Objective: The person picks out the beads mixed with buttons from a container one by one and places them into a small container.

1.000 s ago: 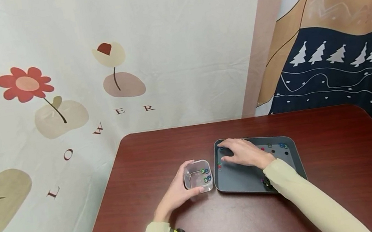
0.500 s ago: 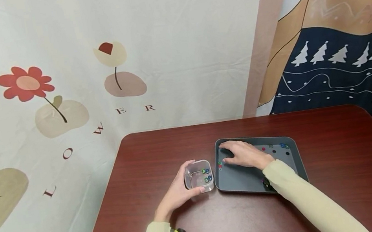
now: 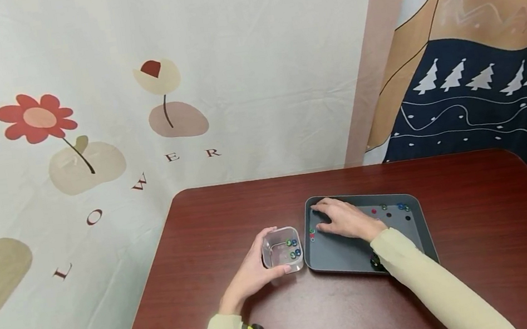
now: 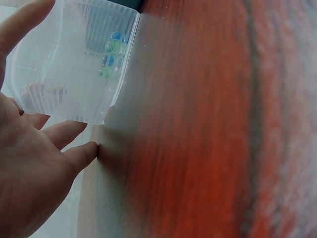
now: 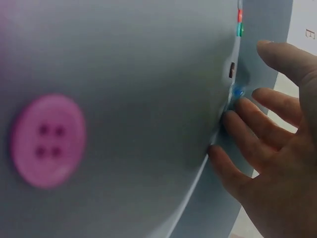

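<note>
In the head view my left hand (image 3: 246, 279) grips a clear plastic container (image 3: 276, 254), thumb on the near side and fingers around the left. Several green and blue marbles (image 3: 289, 243) lie inside it, also visible through its wall in the left wrist view. My right hand (image 3: 349, 220) reaches over a dark grey tray (image 3: 342, 254), fingers loosely extended toward the far left corner. From the right wrist, a blue marble (image 5: 238, 91) shows close to the index fingertip, against the tray's side. Thumb and fingers stand apart, with nothing pinched between them.
Small red and green pieces (image 3: 312, 234) lie along the tray's left side. Several marbles and dark buttons (image 3: 408, 218) sit at its far right. A pink four-hole button (image 5: 48, 141) is close to the right wrist camera. The wooden table (image 3: 229, 208) carries everything.
The right hand stays almost in place at the tray's far left corner, its wrist shifting slightly left. The left hand and container hold still. The head view drifts a little.
</note>
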